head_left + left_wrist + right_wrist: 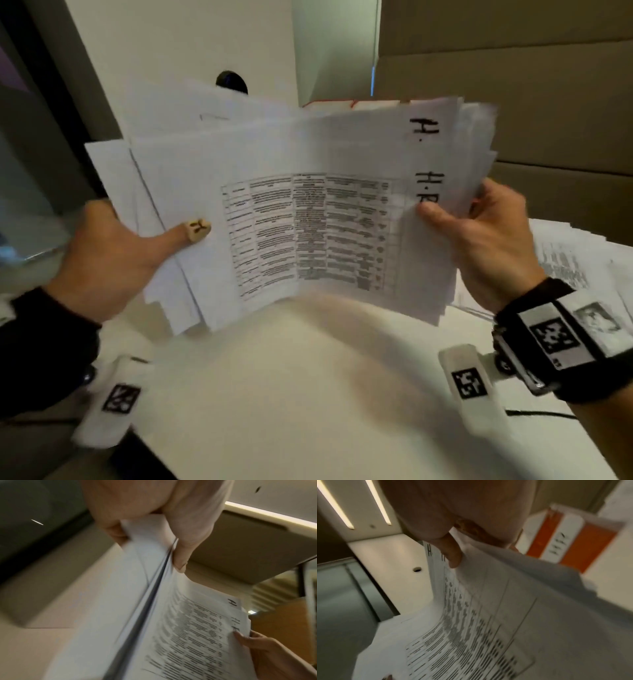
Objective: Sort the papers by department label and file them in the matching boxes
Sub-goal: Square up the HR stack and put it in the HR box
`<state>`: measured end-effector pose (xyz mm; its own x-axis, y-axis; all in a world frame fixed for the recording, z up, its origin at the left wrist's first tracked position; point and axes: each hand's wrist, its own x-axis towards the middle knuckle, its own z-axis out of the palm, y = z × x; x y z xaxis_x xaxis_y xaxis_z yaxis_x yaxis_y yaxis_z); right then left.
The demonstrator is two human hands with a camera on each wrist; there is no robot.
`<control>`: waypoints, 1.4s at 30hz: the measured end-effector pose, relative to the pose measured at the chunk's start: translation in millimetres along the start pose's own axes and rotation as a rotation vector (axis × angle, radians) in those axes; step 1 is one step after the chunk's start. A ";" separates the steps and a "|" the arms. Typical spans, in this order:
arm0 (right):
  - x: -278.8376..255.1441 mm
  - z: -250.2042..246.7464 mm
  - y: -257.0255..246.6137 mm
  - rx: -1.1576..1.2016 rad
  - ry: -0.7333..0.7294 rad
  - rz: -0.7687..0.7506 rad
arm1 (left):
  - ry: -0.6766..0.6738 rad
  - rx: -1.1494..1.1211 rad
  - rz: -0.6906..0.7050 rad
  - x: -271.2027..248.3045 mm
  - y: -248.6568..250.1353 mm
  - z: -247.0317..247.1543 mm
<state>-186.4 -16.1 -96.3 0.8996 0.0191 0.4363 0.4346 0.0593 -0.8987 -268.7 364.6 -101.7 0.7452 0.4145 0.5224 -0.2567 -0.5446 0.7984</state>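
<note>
Head view first: the left hand (pixel 102 253) grips the left end of a thick sheaf of papers (pixel 274 219), thumb laid flat across the front sheet and the other fingers hidden behind it. From the left wrist view those fingers (pixel 113 534) curl round the back, so the sheaf is pinched between thumb and fingers. The papers are held up in the air above the white table (pixel 308 394), fanned and bowed, with a printed grid facing the person and a handwritten "H" on the sheets' right ends. On that right end the right hand (pixel 479 236) pinches the sheets, thumb in front, fingers behind. Right of the sheaf, more loose sheets (pixel 565 260) lie spread on the table. An orange-and-white box (pixel 565 534) stands behind the sheaf in the right wrist view.
</note>
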 end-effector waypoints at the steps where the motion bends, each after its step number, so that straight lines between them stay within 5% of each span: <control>1: 1.0 -11.7 -7.1 0.010 0.036 -0.046 | 0.012 -0.110 -0.035 2.7 1.5 12.5; 4: -8.8 -50.0 -13.0 0.056 0.061 -0.058 | -0.001 -0.235 0.009 5.2 -2.1 42.8; 10: -42.2 -90.4 35.8 -0.086 0.046 0.194 | -0.354 -0.417 -0.262 -8.1 -34.0 98.5; 18: -23.2 -100.5 14.5 0.001 0.132 0.058 | -0.115 -0.392 -0.040 13.7 13.8 110.4; 23: -29.9 -120.1 29.6 0.021 0.062 0.183 | -0.443 -0.532 -0.145 9.3 -2.5 110.7; 26: -37.5 -115.7 36.0 0.042 0.011 0.256 | -0.462 -0.571 -0.186 0.7 -8.8 118.9; 31: -38.7 -123.0 34.8 0.042 -0.003 0.155 | -0.521 -0.657 -0.110 4.1 -7.0 114.3; 35: -40.0 -139.3 34.7 0.043 -0.157 0.168 | -0.596 -0.638 -0.134 -5.2 -10.8 111.8; 39: -39.0 -115.8 32.2 -0.071 -0.165 0.246 | -0.416 -0.523 -0.085 -24.9 4.7 135.1; 42: -37.8 -111.0 18.2 -0.038 -0.058 0.065 | -0.206 -0.588 -0.029 -12.3 24.9 132.0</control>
<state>-207.7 -126.6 -134.1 0.9226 0.0794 0.3775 0.3774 0.0178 -0.9259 -203.1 249.6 -127.7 0.8451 0.2422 0.4766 -0.4872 -0.0182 0.8731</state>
